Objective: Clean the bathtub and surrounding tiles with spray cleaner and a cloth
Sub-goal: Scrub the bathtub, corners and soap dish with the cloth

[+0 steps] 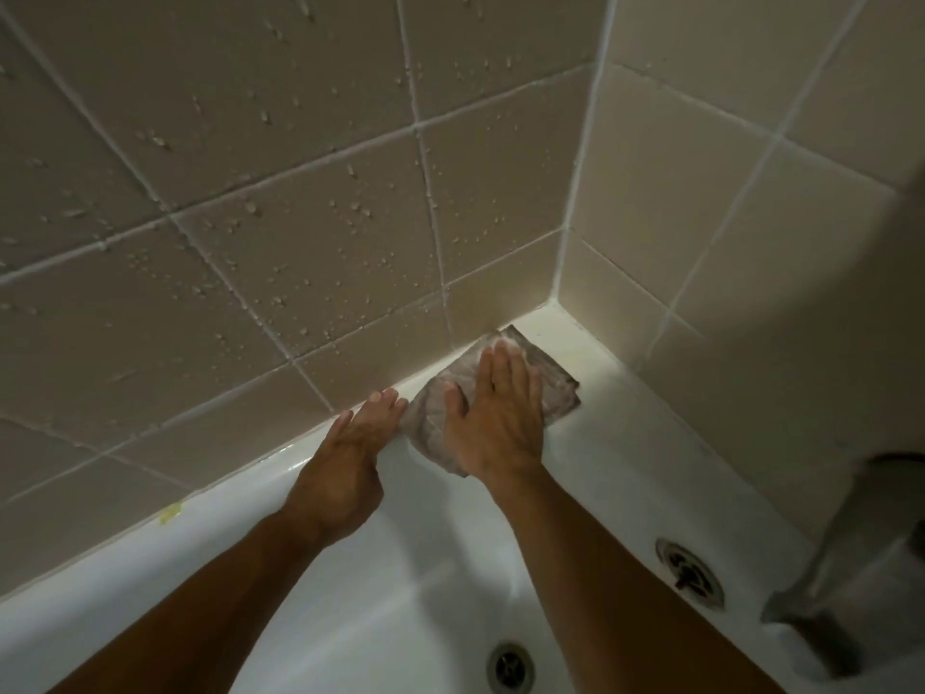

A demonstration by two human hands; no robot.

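A grey-brown cloth [545,373] lies spread on the white bathtub rim [590,413] near the tiled corner. My right hand [493,418] presses flat on the cloth with straight fingers. My left hand [350,453] rests on the rim just left of the cloth, fingers extended toward the wall, fingertips at the cloth's edge. The beige wall tiles [310,232] are speckled with droplets. No spray bottle is in view.
The tub floor drain [510,668] sits at the bottom centre, and the overflow drain [690,573] is on the right inner wall. A metal faucet [821,608] juts in at the lower right. A yellow smear [170,510] marks the rim seam at left.
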